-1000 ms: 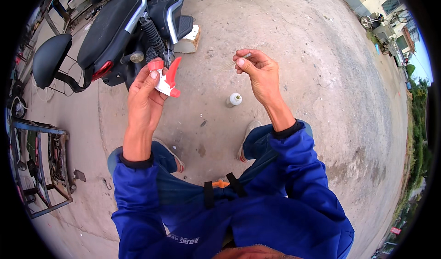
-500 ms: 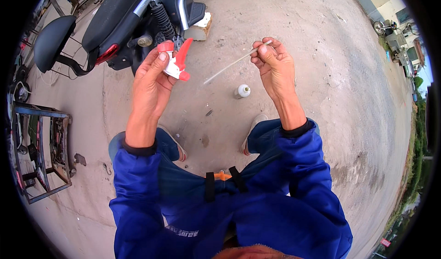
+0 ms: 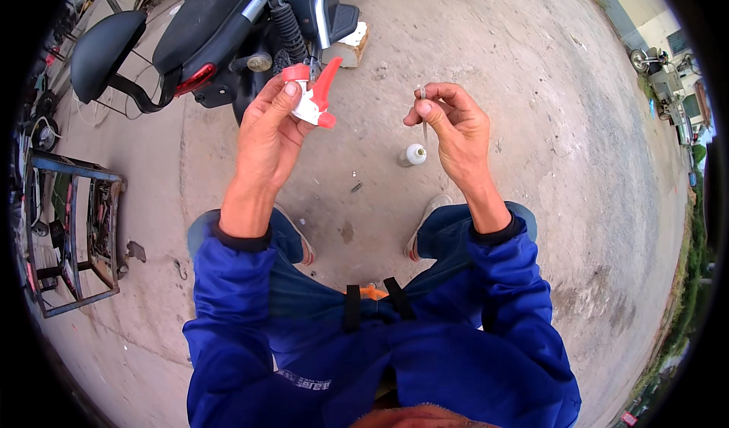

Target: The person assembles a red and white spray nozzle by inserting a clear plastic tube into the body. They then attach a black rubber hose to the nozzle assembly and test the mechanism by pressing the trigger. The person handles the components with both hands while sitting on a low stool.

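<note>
Hands closed: left [image 3: 269, 136] grips spray trigger head [image 3: 313, 98], right [image 3: 453, 124] pinches thin tube [image 3: 424, 121].

Small white bottle [image 3: 413, 155] (upright) stands on the concrete.

A red-and-white plastic spray-trigger head [image 3: 311, 98] is held up, trigger pointing right. A thin clear plastic tube [image 3: 424, 121] is pinched upright, apart from it. A small white plastic bottle [image 3: 412, 154] stands on the concrete ground below.
</note>
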`<state>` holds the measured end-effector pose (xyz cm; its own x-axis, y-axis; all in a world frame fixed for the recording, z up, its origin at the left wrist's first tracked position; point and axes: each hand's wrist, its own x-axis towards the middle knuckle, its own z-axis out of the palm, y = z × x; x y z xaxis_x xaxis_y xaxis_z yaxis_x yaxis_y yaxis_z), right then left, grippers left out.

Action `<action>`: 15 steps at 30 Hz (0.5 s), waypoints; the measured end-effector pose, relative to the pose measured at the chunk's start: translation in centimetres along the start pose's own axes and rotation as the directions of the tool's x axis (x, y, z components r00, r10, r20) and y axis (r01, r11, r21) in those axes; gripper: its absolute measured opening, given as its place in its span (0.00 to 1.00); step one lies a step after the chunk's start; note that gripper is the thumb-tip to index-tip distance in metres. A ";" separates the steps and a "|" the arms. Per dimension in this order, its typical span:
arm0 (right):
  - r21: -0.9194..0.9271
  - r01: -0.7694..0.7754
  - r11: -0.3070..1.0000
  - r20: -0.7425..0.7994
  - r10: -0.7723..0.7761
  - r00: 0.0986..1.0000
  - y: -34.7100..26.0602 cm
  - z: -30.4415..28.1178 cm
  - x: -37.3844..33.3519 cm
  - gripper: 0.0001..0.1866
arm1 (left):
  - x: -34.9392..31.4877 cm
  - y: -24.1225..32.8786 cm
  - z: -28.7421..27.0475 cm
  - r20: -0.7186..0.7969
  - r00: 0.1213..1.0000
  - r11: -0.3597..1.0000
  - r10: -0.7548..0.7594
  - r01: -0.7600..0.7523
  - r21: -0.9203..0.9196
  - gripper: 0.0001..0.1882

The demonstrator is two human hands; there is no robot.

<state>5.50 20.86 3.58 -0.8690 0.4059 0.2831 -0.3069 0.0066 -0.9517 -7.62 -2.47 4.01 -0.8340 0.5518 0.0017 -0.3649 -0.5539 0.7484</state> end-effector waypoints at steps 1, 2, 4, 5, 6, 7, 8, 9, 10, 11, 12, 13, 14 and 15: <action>-0.059 0.026 0.998 0.029 -0.024 0.999 0.0 0.4 -0.2 0.08 | 0.0 0.0 -0.1 0.007 1.000 1.000 0.000 0.000 0.012 0.18; -0.116 0.051 0.992 0.062 -0.044 0.997 0.1 0.8 -0.5 0.07 | -0.1 0.0 -0.2 0.009 1.000 1.000 0.000 0.000 0.023 0.19; -0.257 0.135 0.957 0.085 -0.117 0.990 0.0 1.2 -0.6 0.05 | -0.1 -0.2 0.0 -0.002 1.000 0.999 0.003 -0.003 0.035 0.19; -0.306 0.179 0.935 0.108 -0.153 0.982 0.0 1.3 -0.5 0.05 | -0.2 -0.2 0.2 -0.008 1.000 0.999 0.006 -0.005 0.040 0.19; -0.352 0.223 0.909 0.134 -0.187 0.973 0.1 1.3 -0.4 0.05 | -0.2 -0.3 0.3 -0.009 1.000 0.999 0.006 -0.005 0.040 0.19; -0.361 0.234 0.903 0.136 -0.197 0.971 0.0 1.5 -0.5 0.06 | -0.3 -0.3 0.3 -0.009 1.000 0.999 0.006 -0.006 0.039 0.19; -0.371 0.243 0.896 0.139 -0.205 0.969 -0.1 1.7 -0.6 0.06 | -0.3 -0.4 0.4 -0.009 1.000 0.999 0.006 -0.006 0.038 0.19; -0.381 0.253 0.889 0.142 -0.214 0.966 -0.2 1.8 -0.7 0.07 | -0.3 -0.5 0.4 -0.009 1.000 0.999 0.005 -0.005 0.041 0.19; -0.410 0.268 0.872 0.159 -0.221 0.962 -0.4 1.8 -0.7 0.07 | -0.2 -0.6 0.3 -0.009 1.000 0.999 0.005 -0.005 0.044 0.19; -0.438 0.283 0.854 0.175 -0.227 0.958 -0.6 1.8 -0.8 0.08 | -0.1 -0.7 0.2 -0.008 1.000 0.999 0.004 -0.004 0.048 0.19; -0.464 0.297 0.834 0.192 -0.233 0.953 -0.8 1.8 -0.8 0.08 | -0.1 -0.8 0.3 -0.015 1.000 0.999 -0.007 0.008 0.034 0.19; -0.485 0.335 0.808 0.209 -0.265 0.941 -0.9 1.9 -0.8 0.08 | -0.1 -0.9 0.4 -0.023 1.000 1.000 -0.018 0.018 0.019 0.18; -0.502 0.373 0.781 0.226 -0.297 0.928 -1.0 2.1 -0.8 0.08 | -0.2 -0.9 0.5 -0.030 0.999 1.000 -0.029 0.029 0.006 0.18; -0.518 0.409 0.751 0.244 -0.328 0.912 -1.1 2.2 -0.9 0.09 | -0.1 -1.0 0.3 -0.024 0.998 0.998 -0.053 0.052 -0.018 0.18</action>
<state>5.72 18.47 4.60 -0.7869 0.1449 0.5999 -0.3850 0.6444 -0.6607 -7.01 -1.79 3.47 -0.8232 0.5652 -0.0534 -0.4152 -0.5353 0.7356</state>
